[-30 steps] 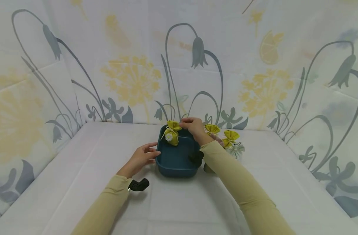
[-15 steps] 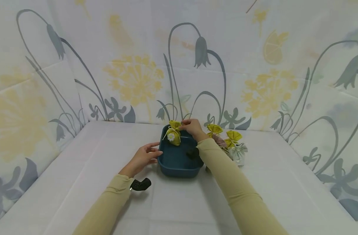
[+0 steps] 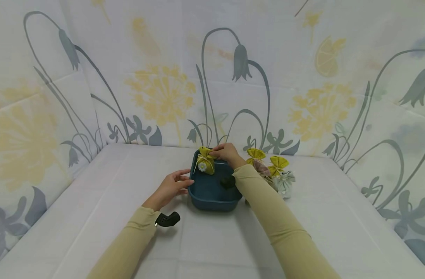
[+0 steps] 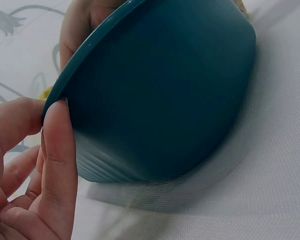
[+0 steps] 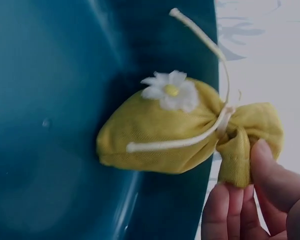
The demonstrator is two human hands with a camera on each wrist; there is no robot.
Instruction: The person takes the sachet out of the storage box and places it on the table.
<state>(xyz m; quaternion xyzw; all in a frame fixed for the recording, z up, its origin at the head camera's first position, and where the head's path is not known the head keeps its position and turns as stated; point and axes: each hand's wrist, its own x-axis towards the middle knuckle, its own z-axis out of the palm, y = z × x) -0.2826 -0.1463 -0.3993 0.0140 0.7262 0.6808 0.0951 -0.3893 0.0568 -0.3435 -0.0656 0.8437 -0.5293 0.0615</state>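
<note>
My right hand (image 3: 229, 154) pinches the gathered top of a mustard-yellow drawstring sachet (image 5: 155, 135) between thumb and fingers. A white daisy and pale cord tails decorate the sachet, which lies against the inner wall at the far left corner of a dark teal plastic basin (image 3: 214, 205). With thumb and fingers, my left hand (image 3: 170, 186) grips the basin's left rim. In the left wrist view the thumb and a finger (image 4: 59, 145) close over that rim, one on each side, and the basin's outer wall (image 4: 165, 90) fills the middle.
Right of the basin, partly behind the right forearm, several more sachets stand bunched: two with yellow tops (image 3: 255, 154), a dusty-pink one (image 3: 261, 167) and a pale grey-green one (image 3: 284, 183). A floral-printed cloth (image 3: 163, 93) hangs behind the white-covered table (image 3: 205, 248).
The yellow sachet has come down slightly into the basin's far left corner, and the right hand has moved with it. The left hand stays on the rim.
</note>
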